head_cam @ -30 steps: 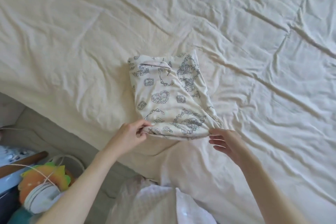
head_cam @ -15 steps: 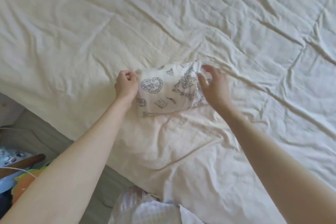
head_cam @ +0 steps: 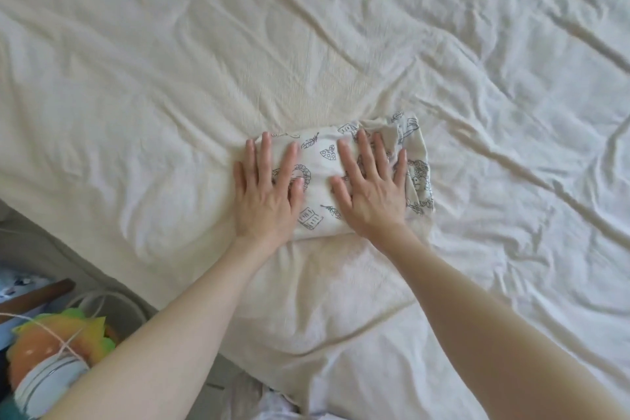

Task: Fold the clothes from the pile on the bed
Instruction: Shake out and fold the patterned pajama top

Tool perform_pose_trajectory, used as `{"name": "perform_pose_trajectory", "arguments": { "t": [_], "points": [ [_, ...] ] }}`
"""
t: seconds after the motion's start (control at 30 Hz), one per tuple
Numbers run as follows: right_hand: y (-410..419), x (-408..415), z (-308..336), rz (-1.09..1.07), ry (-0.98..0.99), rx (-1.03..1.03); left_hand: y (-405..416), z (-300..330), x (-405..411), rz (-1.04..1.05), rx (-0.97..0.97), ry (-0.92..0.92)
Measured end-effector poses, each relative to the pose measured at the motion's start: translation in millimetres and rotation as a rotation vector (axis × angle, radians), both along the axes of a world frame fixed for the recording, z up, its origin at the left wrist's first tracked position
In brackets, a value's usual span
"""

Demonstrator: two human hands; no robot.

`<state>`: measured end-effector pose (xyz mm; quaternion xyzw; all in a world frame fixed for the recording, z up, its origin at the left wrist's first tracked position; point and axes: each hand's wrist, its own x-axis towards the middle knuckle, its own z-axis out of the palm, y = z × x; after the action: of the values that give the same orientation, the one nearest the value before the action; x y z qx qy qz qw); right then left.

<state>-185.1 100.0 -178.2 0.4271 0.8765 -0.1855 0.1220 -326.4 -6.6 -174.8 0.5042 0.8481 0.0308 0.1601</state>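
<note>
Press down evenly with left hand [head_cam: 267,196] and right hand [head_cam: 370,191], both spread flat on the folded garment [head_cam: 322,181], smoothing outward toward the looser right edge.

Folded garment [head_cam: 320,177] on bed [head_cam: 170,61]

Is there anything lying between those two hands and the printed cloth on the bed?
Nothing visible does. The left hand and the right hand both lie flat, fingers straight, directly on the folded printed cloth, which rests on the cream bedsheet.
</note>
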Motion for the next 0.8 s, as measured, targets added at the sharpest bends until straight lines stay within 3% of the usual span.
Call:
{"name": "perform_pose_trajectory", "arguments": {
  "t": [0.17,0.27,0.37,0.43,0.47,0.53,0.6,0.8],
  "points": [
    [7,-6,7,-0.009,-0.012,-0.112,10,9,-3,-0.009,-0.035,-0.050],
    [18,-1,32,-0.044,0.155,-0.222,8,23,-14,0.019,0.039,-0.256],
    [33,20,58,-0.351,0.502,-0.217,-1,37,-20,0.300,0.234,-0.517],
    [50,34,66,-0.642,0.535,-0.190,-5,41,-25,0.593,0.339,-0.615],
    [61,40,67,-0.782,0.495,-0.285,-5,42,-29,0.721,0.334,-0.681],
    [84,52,63,-0.958,0.430,-0.687,-5,40,-36,0.900,0.258,-0.887],
    [102,63,59,-0.956,0.422,-0.998,-5,37,-41,0.921,0.186,-1.003],
    [126,64,54,-0.811,0.280,-1.178,7,39,-49,0.949,0.079,-1.260]
  ]
}}
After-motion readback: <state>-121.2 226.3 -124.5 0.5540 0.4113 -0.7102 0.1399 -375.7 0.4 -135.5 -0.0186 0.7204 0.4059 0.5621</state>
